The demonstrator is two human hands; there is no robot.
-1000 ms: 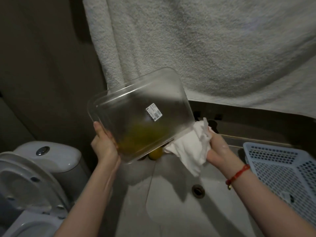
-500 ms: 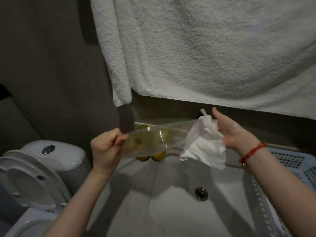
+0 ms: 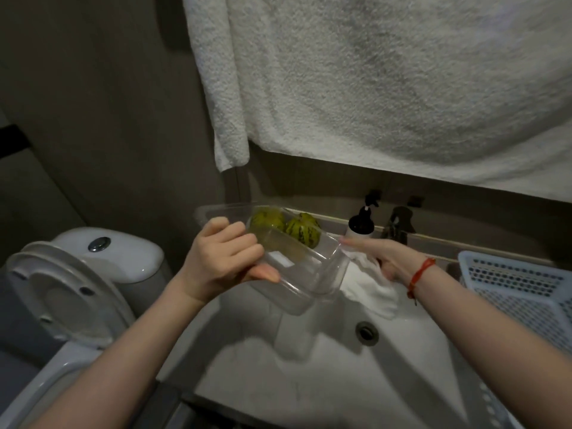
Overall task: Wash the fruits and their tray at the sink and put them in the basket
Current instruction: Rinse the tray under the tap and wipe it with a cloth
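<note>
- Clear plastic is what the left hand [image 3: 224,258] grips: the tray [image 3: 291,267], held over the sink [image 3: 278,366] with fingers curled over its near-left rim and the thumb underneath.
- Its long axis runs from the left hand down and to the right, so the low far corner points at the right hand [image 3: 387,258].
- That right hand reaches in from the right with its fingers stretched out fairly straight towards the tray's right end, and a white cloth [image 3: 368,289] is bunched under it; blur keeps me from saying whether the fingers pinch the cloth or merely lie on it.
- Green fruits [image 3: 284,226] sit on the ledge behind the sink, seen partly through the tray wall, not inside it as far as I can tell.
- A white basket [image 3: 526,292] stands at the right of the sink, just beyond the right forearm, so the right hand is the nearer one to it.
- I judge the tray is being wiped or dried, and the fruits have not yet gone into the basket.
- A soap bottle [image 3: 360,226] and the tap [image 3: 397,226] stand behind the right hand; a toilet [image 3: 93,274] is to the left and a towel [image 3: 371,88] hangs above.
</note>
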